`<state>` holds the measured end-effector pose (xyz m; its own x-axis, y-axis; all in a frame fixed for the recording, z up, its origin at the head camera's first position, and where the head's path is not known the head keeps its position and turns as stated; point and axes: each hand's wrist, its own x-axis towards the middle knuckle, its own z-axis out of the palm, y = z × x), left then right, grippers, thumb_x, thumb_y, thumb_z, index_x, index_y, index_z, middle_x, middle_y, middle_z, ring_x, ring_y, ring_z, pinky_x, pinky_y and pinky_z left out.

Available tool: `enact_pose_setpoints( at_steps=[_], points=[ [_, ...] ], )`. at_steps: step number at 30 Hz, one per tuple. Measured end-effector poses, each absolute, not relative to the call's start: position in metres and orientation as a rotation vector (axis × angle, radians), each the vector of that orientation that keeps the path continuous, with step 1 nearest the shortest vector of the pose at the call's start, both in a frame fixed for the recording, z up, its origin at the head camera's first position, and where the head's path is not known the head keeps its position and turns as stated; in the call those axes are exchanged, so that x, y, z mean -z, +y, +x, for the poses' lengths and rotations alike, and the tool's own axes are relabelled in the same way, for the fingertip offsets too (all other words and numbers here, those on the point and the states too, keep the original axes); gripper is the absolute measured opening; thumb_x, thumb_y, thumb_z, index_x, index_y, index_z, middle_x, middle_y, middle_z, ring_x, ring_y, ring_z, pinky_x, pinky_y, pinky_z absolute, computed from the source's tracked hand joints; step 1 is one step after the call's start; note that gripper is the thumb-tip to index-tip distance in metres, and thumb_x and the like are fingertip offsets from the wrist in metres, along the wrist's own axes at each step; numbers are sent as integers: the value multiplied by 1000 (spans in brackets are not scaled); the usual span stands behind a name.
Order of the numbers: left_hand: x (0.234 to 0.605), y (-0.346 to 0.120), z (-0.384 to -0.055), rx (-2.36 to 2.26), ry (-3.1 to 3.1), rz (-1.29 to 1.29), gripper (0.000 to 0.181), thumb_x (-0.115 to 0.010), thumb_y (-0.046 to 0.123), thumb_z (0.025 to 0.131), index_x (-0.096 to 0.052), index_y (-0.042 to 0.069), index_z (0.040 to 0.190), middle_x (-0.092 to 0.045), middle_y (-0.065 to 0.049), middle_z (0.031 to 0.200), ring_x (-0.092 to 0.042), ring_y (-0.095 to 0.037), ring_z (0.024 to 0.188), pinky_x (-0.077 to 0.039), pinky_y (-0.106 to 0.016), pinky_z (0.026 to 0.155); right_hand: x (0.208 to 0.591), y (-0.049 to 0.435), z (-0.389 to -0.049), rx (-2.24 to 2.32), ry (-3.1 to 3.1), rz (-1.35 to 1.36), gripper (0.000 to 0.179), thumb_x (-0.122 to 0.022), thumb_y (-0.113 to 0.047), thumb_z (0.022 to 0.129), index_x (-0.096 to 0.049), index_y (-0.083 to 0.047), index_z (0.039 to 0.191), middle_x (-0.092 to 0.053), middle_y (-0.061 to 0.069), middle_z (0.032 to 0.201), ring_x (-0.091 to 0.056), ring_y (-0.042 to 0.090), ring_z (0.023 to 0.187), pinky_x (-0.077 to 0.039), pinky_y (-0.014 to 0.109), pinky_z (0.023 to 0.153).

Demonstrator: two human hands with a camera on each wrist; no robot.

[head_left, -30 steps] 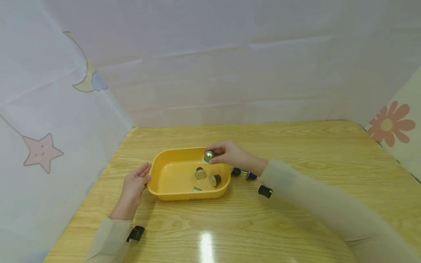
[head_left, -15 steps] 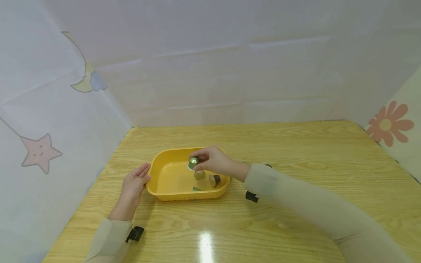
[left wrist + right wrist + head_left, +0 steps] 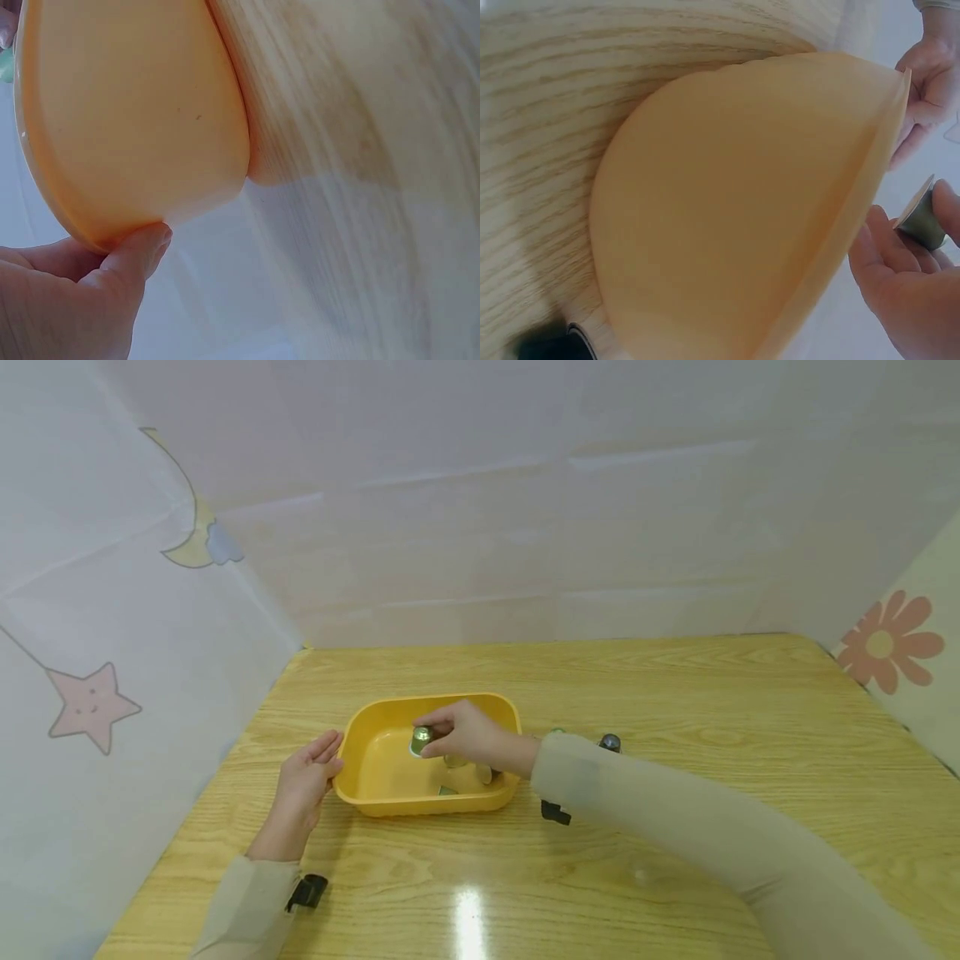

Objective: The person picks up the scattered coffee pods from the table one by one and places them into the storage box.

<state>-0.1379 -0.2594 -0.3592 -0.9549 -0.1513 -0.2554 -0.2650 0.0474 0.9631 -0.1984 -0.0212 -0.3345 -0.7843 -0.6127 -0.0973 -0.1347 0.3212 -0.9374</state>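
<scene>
My left hand pinches the left end of a yellow plastic tub; in the left wrist view its thumb presses the outer wall under the rim. Over the tub, my right hand holds a green coffee capsule between thumb and fingers. The right wrist view shows that green capsule with its pale lid tilted. Inside the tub lie a pale-lidded capsule, another capsule partly behind the right wrist, and a small green piece near the front wall.
On the wooden table, right of the tub, a dark capsule and a green one show behind the right sleeve, which covers part of that area. A pale printed wall covering stands behind and beside the table.
The right hand has moved left and slightly nearer with the green capsule, from the tub's back right rim to over its middle. The left hand stays at the tub's left end.
</scene>
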Motion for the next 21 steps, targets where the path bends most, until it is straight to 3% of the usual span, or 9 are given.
enact_pose_setpoints(
  at_steps=[7,21],
  points=[
    [359,-258,-138,-2063,2213,-430,56,-39,-7,101,-19,-3,153,-23,-15,157,-26,-27,142,-47,-7,81,334,-32,-199,1441,2163,-625,46,-71,0,87,-59,2,131,-69,13,110,-66,19,96,-56,30,82],
    [359,-259,-138,-2046,2221,-436,56,-39,-7,101,-19,-2,153,-22,-16,157,-25,-27,142,-42,-22,101,335,-50,-202,1388,2195,-522,44,-73,-2,86,-61,2,128,-68,12,113,-64,18,93,-55,28,73]
  ],
)
